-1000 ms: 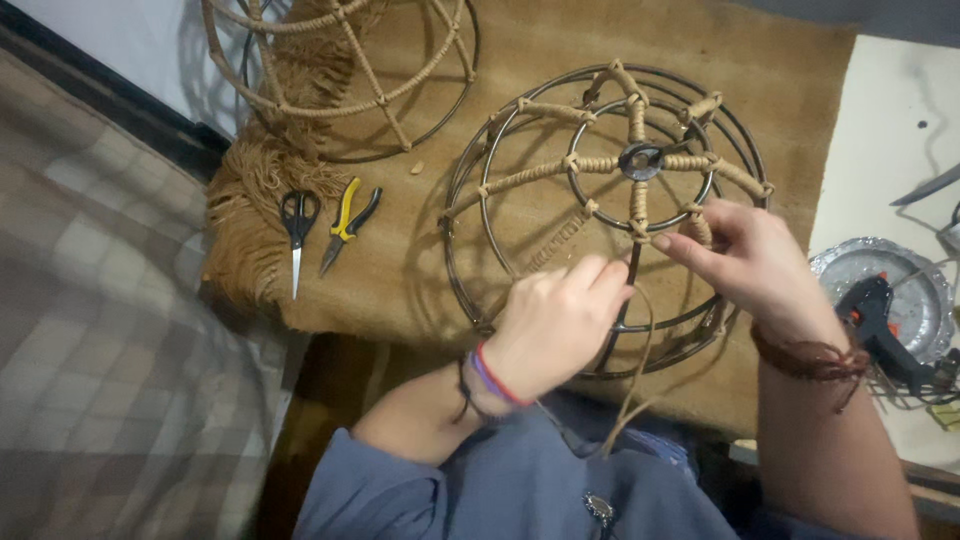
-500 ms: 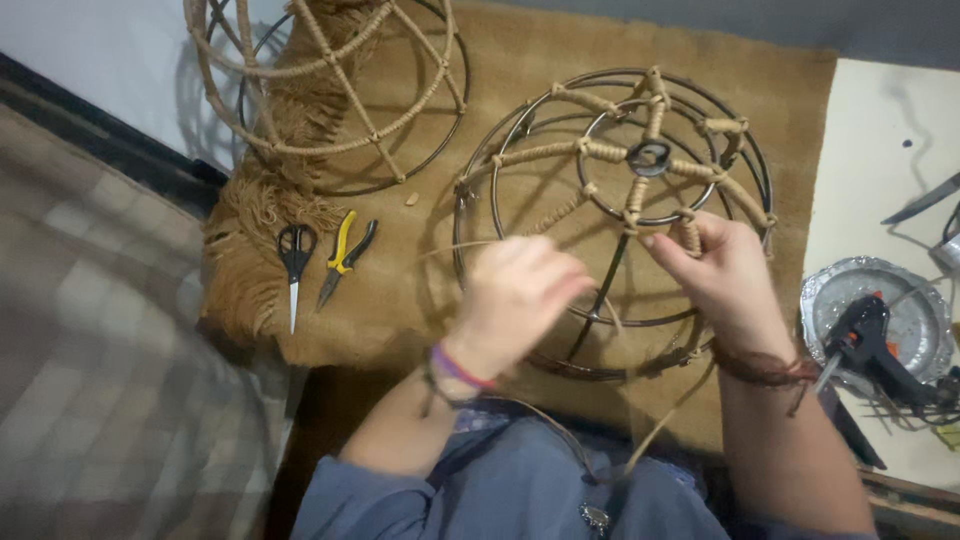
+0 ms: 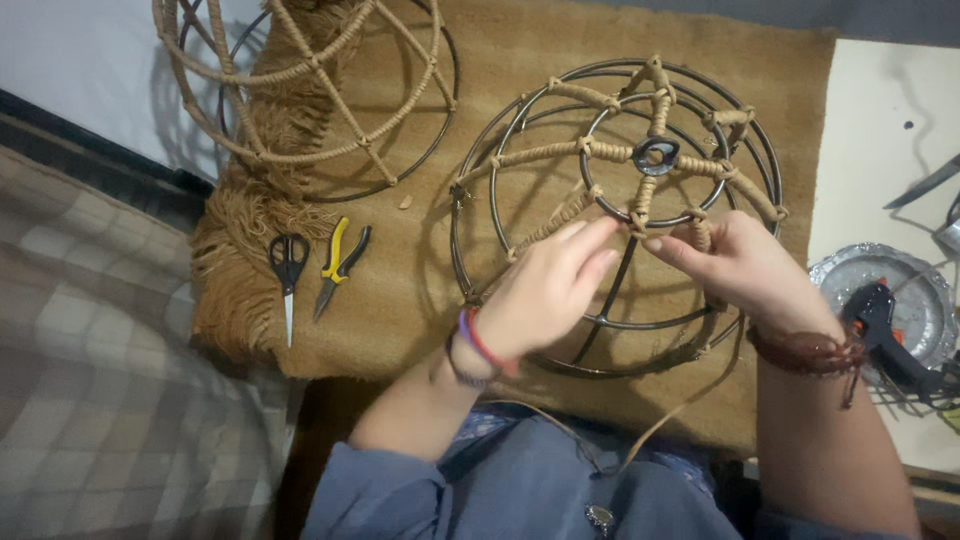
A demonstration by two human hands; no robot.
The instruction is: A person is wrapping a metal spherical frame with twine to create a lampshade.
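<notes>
Both hands meet on the wire frame: left hand and right hand pinch cord at a spoke.

Left hand, right hand; fingers pinched

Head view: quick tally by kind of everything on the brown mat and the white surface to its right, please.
Wire dome frames wrapped in cord: 2, one under both hands, one at the top left
Scissors: 1
Pliers with yellow and black handles: 1
Glue gun: 1
Foil dish: 1
Total: 6
</notes>
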